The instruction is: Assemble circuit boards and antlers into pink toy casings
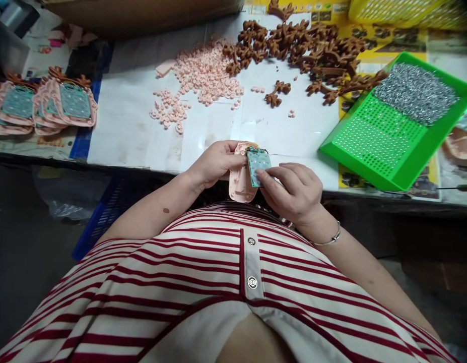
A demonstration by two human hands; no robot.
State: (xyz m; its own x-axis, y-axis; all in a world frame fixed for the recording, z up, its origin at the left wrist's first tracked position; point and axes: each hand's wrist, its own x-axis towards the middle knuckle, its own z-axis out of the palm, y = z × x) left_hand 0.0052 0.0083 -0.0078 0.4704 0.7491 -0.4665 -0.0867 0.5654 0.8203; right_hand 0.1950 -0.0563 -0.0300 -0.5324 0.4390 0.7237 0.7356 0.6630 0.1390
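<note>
My left hand (217, 164) is closed on a pink plastic shell (241, 187), its inner side with small posts facing up, above the table's front edge. A green circuit board (259, 164) sits tilted over the shell's right side, apart from its full outline. My right hand (293, 189) pinches the board's lower right part between thumb and fingers. Some thin wires or parts show at the top where board and shell meet; their detail is too small to tell.
Small pink buttons (203, 70) and brown antler-shaped pieces (324, 50) lie in heaps beyond my hands. To the right, a green basket (357, 136) holds many silver screws (416, 93). At left are stacked pink shells with boards (76, 103). A cardboard box (142, 17) stands behind.
</note>
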